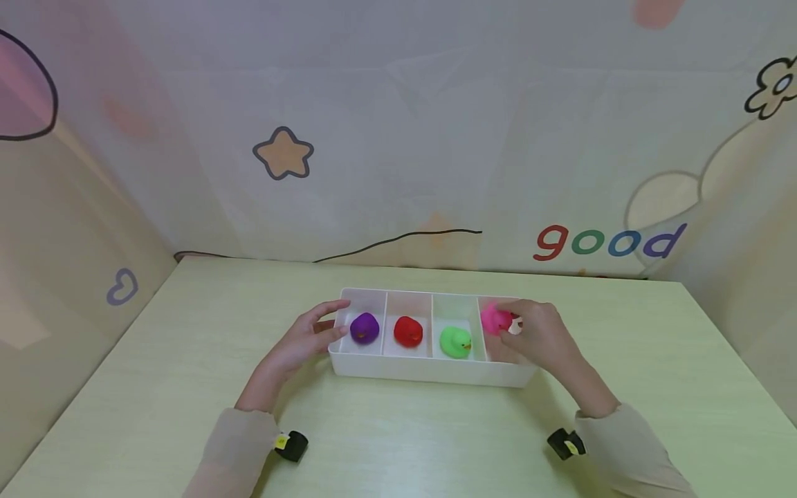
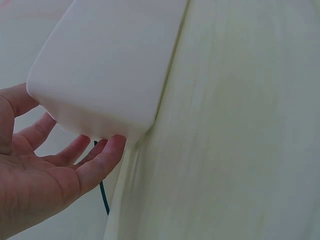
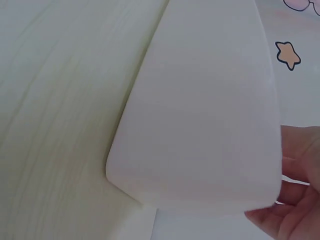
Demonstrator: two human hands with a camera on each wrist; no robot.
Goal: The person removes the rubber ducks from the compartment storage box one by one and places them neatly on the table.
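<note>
A white box [image 1: 429,368] with compartments in a row stands on the table. From left to right its compartments hold a purple rubber duck [image 1: 364,328], a red rubber duck [image 1: 408,333], a green rubber duck [image 1: 456,342] and a pink rubber duck [image 1: 495,319]. My left hand [image 1: 313,332] grips the box's left end, thumb at the rim. In the left wrist view, the fingertips [image 2: 116,142] touch the end wall. At the rightmost compartment, my right hand [image 1: 546,335] pinches the pink duck between thumb and forefinger. The right wrist view shows that hand partly hidden behind the box [image 3: 200,110].
The pale wooden table [image 1: 411,443] runs back to a printed cloth backdrop [image 1: 405,138] with side panels. Each wrist carries a small black device: one on the left [image 1: 292,446], one on the right [image 1: 565,443].
</note>
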